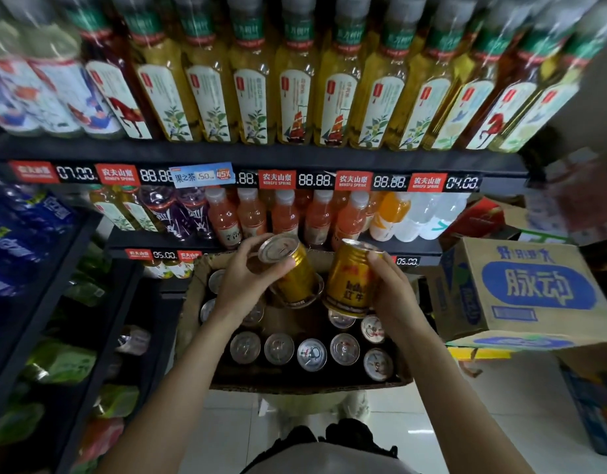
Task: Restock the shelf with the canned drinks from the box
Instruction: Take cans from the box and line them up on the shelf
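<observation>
An open cardboard box [199, 268] stands on the floor below me, with several gold cans [311, 354] upright inside, silver tops up. My left hand [243, 285] grips one gold can [291, 268], tilted, above the box. My right hand [394, 295] grips a second gold can [350, 278] with red lettering, held upright beside the first. Both cans are lifted clear of those in the box. The dark shelf [261, 155] rises just behind the box, its rows filled with bottled drinks.
Tea bottles [295, 97] fill the upper shelf; orange juice bottles [285, 217] fill the row under the price strip. A carton with blue print [521, 289] sits at the right on other boxes. A second shelf unit [38, 302] stands at the left. White floor tiles [500, 405] lie below.
</observation>
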`<state>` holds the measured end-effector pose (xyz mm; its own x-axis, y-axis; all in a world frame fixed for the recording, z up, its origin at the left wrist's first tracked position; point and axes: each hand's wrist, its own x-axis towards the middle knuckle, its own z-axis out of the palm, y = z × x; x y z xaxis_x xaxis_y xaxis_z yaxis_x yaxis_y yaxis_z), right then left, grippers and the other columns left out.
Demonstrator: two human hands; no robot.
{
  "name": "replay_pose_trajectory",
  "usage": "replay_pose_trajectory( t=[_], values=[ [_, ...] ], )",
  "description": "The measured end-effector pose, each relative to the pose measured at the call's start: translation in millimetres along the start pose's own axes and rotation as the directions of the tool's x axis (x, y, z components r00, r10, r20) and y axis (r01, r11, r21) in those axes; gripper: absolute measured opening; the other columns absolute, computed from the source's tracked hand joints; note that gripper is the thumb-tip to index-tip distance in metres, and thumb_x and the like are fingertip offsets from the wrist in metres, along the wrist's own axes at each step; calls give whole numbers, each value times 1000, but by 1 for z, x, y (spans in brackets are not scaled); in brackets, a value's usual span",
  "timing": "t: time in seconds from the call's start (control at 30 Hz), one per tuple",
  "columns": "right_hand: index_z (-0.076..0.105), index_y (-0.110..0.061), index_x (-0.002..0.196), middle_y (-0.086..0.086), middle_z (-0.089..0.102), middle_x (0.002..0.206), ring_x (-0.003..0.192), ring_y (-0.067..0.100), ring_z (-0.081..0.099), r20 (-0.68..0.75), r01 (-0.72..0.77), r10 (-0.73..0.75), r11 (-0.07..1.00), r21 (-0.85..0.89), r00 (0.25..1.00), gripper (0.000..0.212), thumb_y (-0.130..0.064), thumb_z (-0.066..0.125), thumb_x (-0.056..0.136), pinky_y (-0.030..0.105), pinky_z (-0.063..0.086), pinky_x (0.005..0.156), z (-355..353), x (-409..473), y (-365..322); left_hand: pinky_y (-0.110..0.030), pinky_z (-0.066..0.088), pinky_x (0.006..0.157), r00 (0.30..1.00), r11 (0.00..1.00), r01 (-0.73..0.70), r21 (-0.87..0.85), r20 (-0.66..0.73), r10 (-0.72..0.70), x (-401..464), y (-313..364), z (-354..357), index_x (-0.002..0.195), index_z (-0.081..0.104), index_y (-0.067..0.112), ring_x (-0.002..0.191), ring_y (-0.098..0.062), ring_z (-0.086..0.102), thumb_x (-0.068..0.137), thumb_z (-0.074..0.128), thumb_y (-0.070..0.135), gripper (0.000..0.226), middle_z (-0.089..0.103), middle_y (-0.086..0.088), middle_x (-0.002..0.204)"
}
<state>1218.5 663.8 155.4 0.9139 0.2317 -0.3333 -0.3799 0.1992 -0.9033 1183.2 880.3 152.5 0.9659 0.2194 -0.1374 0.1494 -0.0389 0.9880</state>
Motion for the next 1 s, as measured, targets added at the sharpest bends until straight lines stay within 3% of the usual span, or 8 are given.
replay_pose_trajectory(
  t=[0.2,0.33,0.43,0.57,0.63,0.67,0.8,1.0],
  values=[
    [57,-18,117,8,71,101,86,21,71,43,-17,15,998,55,999,58,-54,50,72,37,55,70,3,-14,-49,-17,44,75,998,999,-47,-11,41,48,-4,65,18,99,61,38,99,-2,59,35,68,82,77,65,12,106],
    [57,-25,115,4,72,102,93,21,70,151,90,-82,995,-48,985,67,-60,72,60,35,57,72,-2,-22,-98,-21,47,72,989,989,-142,33,51,141,-1,120,27,97,59,33,96,-6,59,57,80,49,48,64,11,100],
    [58,-30,111,-5,74,94,90,17,70,192,206,-182,972,-110,964,59,-46,75,57,35,56,72,-10,-27,-144,-12,49,65,960,957,-281,68,22,280,3,169,35,90,59,31,85,-2,62,56,82,44,43,66,15,89],
    [51,-25,129,-6,72,107,100,14,68,259,361,-310,916,-178,915,110,-62,84,31,34,54,83,-16,-28,-209,-18,52,65,868,860,-489,150,-15,496,11,230,50,85,59,31,73,4,63,51,69,59,45,67,20,76],
    [50,-24,130,-5,71,111,103,15,67,295,435,-369,878,-200,881,116,-66,83,27,37,52,90,-15,-30,-242,-27,54,70,821,809,-550,208,-43,569,18,258,59,87,61,33,77,1,63,51,66,64,49,67,19,79],
    [53,-25,127,-5,71,110,103,14,66,310,471,-398,856,-213,864,111,-64,83,28,36,51,91,-14,-30,-259,-31,55,73,798,782,-575,241,-47,601,22,272,63,90,62,33,81,-1,64,51,66,66,51,68,17,84],
    [65,-26,95,-6,75,86,81,10,70,402,588,-481,784,-201,779,31,-37,69,66,26,57,77,-12,-29,-322,-25,49,76,696,655,-656,375,-34,717,36,321,82,96,67,34,93,0,61,56,60,72,55,67,12,101],
    [61,-24,92,-8,72,82,79,6,68,400,677,-568,702,-222,720,25,-34,67,70,26,53,78,-17,1,-390,-30,50,82,599,555,-658,509,-92,795,73,377,113,103,64,34,95,-3,58,60,63,73,57,61,14,101]
  ],
)
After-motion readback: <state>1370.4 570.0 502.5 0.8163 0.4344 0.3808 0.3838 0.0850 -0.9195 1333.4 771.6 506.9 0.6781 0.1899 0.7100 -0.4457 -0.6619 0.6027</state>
